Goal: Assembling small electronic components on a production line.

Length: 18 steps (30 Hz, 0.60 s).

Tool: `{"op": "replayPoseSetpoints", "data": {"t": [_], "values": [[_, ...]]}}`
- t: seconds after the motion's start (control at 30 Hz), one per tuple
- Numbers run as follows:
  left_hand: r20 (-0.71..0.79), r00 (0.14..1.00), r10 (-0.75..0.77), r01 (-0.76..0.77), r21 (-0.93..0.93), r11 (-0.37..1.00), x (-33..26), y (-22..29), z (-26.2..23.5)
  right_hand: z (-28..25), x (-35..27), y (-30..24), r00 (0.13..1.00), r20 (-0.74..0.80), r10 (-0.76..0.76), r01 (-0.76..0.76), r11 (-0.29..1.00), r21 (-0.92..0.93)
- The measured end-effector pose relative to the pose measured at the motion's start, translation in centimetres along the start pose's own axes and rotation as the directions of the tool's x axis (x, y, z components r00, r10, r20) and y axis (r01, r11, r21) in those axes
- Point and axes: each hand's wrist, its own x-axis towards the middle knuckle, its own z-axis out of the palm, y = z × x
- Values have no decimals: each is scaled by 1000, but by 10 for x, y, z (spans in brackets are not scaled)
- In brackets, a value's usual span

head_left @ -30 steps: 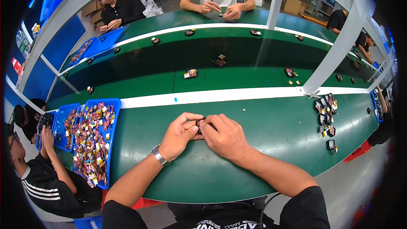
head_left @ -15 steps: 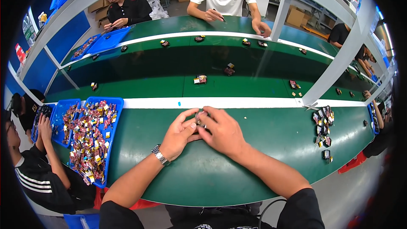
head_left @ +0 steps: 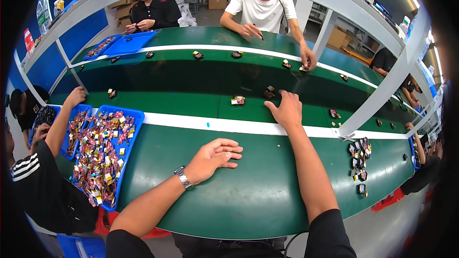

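Fingers (head_left: 281, 96) of right hand (head_left: 287, 110) just beside small dark part (head_left: 269, 93).

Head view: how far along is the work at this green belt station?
Done: the small dark piece lies on the dark conveyor belt, just off the right hand fingertips. In hand: nothing; the left hand rests open on the green bench. Left: the blue tray of small mixed parts looks full.
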Motion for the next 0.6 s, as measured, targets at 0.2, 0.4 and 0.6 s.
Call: {"op": "replayPoseSetpoints", "data": {"t": [0.2, 0.4, 0.6], "values": [[130, 991, -23, 21, 12, 1000, 3, -2, -3, 13, 40, 5, 981, 154, 118, -133, 987, 94], [146, 988, -41, 49, -50, 998, 1, -2, -8, -15, 19, -11, 991, 99, -95, 52, 927, 370], [1, 1000, -8, 8, -184, 983, -5, -6, 2, -72, -94, -84, 970, 27, -240, 169, 754, 635]]}}
